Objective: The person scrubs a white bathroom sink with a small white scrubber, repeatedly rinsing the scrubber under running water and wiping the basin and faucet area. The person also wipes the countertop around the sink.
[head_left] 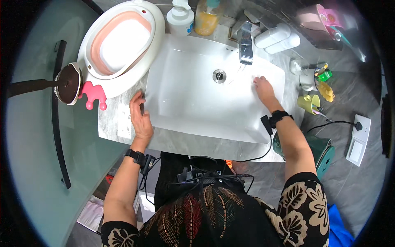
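Observation:
My right hand reaches into the white sink at its right side. Its fingers are bent together near the basin surface, below and right of the faucet. A small whitish patch shows at the fingertips, too faint to name. My left hand rests on the grey marbled counter by the sink's left rim, fingers stretched out, nothing held. Between the hands, nearer the back, lies the round metal drain.
A pink-and-white folding basin stands back left, beside a dark-handled brush. A white pump bottle and a yellow liquid bottle line the back. White bottles and a yellow-green cup stand right. A cable hangs near my right wrist.

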Tool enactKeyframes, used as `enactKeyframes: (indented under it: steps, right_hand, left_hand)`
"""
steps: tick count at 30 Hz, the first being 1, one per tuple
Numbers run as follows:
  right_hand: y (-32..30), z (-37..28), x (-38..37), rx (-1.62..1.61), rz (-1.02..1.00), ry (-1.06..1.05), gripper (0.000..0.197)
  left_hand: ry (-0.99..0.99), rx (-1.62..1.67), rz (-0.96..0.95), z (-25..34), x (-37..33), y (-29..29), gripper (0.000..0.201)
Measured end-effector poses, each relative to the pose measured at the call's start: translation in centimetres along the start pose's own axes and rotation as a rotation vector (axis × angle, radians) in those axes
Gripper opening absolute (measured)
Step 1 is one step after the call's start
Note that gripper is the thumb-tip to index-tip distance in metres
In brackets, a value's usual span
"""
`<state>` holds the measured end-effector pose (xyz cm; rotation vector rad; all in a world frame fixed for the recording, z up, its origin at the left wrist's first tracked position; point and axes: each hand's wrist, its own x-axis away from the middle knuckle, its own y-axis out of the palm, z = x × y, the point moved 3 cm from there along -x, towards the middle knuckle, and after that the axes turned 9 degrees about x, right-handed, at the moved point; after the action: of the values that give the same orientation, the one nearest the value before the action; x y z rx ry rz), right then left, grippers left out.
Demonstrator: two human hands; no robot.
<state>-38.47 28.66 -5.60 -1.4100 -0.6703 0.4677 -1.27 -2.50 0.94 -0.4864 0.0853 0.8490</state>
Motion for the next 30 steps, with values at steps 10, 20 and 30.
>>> enactKeyframes:
  steps: [10, 20, 30]
  right_hand:
    - [1.3, -1.7, 7.3, 0.263, -0.238, -0.010, 0.020]
    - [4.5, -3.5, 2.4, -0.389, 0.119, 0.296, 0.018]
    - [0.7, -28.5, 0.1, -0.590, -0.248, -0.356, 0.017]
  left_hand:
    - [-0.021, -0.018, -0.013, -0.4, 0.0, -0.2, 0.031]
    - [0.004, -0.010, -0.034, -0.1, -0.2, 0.2, 0.032]
    - [0.000, -0.026, -0.038, 0.1, 0.0, -0.4, 0.031]
